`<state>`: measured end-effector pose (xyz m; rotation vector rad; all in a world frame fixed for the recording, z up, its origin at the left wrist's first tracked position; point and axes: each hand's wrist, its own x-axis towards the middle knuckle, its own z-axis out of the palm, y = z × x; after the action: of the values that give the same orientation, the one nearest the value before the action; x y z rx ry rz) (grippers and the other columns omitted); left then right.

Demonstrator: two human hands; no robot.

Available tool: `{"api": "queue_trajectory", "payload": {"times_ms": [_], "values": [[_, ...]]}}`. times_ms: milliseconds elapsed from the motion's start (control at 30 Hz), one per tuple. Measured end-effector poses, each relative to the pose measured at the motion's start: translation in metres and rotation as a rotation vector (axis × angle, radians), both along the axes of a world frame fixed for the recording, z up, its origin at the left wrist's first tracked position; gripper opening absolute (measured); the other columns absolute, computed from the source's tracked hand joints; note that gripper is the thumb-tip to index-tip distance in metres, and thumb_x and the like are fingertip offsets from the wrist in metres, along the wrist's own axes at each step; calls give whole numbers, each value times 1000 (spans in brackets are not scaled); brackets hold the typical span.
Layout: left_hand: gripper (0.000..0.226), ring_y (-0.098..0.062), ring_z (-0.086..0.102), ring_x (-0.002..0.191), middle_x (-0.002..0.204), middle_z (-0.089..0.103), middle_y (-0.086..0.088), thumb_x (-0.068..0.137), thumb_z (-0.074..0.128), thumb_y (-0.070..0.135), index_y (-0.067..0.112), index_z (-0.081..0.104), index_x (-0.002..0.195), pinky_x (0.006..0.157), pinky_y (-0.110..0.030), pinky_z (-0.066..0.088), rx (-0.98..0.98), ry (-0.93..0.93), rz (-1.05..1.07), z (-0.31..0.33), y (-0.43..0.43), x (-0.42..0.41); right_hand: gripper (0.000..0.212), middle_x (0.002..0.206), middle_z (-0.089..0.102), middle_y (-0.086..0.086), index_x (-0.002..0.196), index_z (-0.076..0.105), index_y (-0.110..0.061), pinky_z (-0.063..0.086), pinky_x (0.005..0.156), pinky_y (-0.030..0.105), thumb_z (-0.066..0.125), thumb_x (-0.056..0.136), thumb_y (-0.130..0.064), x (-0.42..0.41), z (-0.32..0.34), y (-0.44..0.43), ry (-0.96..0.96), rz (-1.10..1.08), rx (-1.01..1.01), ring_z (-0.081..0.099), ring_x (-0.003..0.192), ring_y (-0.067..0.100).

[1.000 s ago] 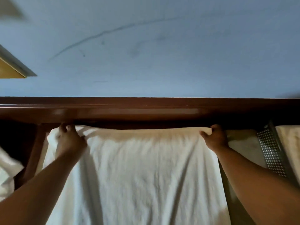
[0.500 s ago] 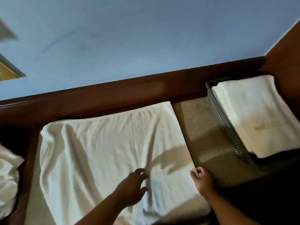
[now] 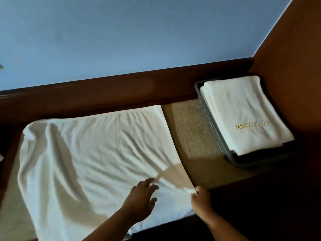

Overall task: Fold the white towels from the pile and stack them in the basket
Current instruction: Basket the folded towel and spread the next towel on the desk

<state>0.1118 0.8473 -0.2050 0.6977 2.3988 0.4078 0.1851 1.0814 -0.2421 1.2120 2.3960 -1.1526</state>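
Observation:
A white towel [image 3: 90,159] lies spread and wrinkled on the beige table top [image 3: 189,133]. My left hand [image 3: 141,197] rests on its near right part with fingers spread and straight. My right hand [image 3: 201,200] pinches the towel's right edge near the front corner. At the right, a grey perforated basket [image 3: 211,126] holds a stack of folded white towels [image 3: 243,112]; the top one carries gold lettering.
A dark wooden ledge [image 3: 121,91] runs along the back below a blue wall [image 3: 139,32]. A brown wooden panel [image 3: 295,49] closes the right side behind the basket. The table's front edge falls into dark shadow at the lower right.
Both hands left the towel's far edge and came to its near right part. The view swung right and the basket came fully into sight. My left hand reached slightly farther right.

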Motion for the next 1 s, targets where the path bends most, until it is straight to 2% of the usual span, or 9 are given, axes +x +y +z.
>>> {"api": "queue_trajectory", "payload": {"times_ms": [133,200,267,367,500,600,733,867,1000], "values": [[39,-22,41,142,163,26,7,96,48,41,34,56,135,109,-40,39,56,114,249,-9,-50,30,19,84,63,18,79,58,-4,36,70,31,73,77,7,-1,11,-2,10,96,48,58,85,27],[38,-25,46,137,161,33,2,94,48,40,33,58,130,103,-43,46,64,207,397,-10,-79,43,31,85,62,18,82,62,-4,46,71,39,84,61,3,-3,13,-5,66,210,187,61,84,37],[41,-27,41,140,162,29,2,94,56,33,32,55,135,106,-47,43,50,246,606,-2,-115,57,47,96,60,18,94,68,-9,52,76,46,91,52,-7,-7,19,-22,50,381,291,61,87,41],[48,-32,35,142,163,25,-1,93,62,23,29,51,140,109,-52,38,6,238,961,3,-167,78,39,111,55,2,103,63,-27,51,79,38,83,70,-31,-24,38,-55,29,606,399,61,99,28],[42,-30,40,140,156,39,-5,92,61,16,22,59,133,108,-50,40,15,168,1351,-3,-246,128,21,112,45,-10,101,50,-36,48,84,31,66,88,-36,-42,45,-136,30,982,229,55,104,14],[39,-25,51,129,141,54,-5,91,60,12,20,62,129,106,-43,43,65,106,1397,-12,-290,167,14,109,46,-11,98,52,-37,49,89,32,59,87,-39,-40,50,-206,-35,1184,73,56,101,12],[29,-12,61,100,120,60,3,96,55,13,26,63,121,86,-29,47,109,34,1423,-6,-338,192,16,108,49,-9,98,56,-32,47,90,30,55,84,-41,-28,53,-292,-22,1403,8,59,103,11],[26,-5,61,92,111,63,10,95,56,13,37,61,105,80,-29,50,138,68,1427,-1,-389,186,28,118,49,-9,113,58,-29,44,87,29,52,87,-36,-18,54,-360,80,1594,155,55,107,15],[25,2,60,91,110,60,16,96,57,16,38,62,107,82,-27,53,181,85,1340,8,-425,166,35,111,47,-4,113,55,-29,52,71,35,62,79,-29,-11,47,-413,197,1749,333,60,92,23]]}}
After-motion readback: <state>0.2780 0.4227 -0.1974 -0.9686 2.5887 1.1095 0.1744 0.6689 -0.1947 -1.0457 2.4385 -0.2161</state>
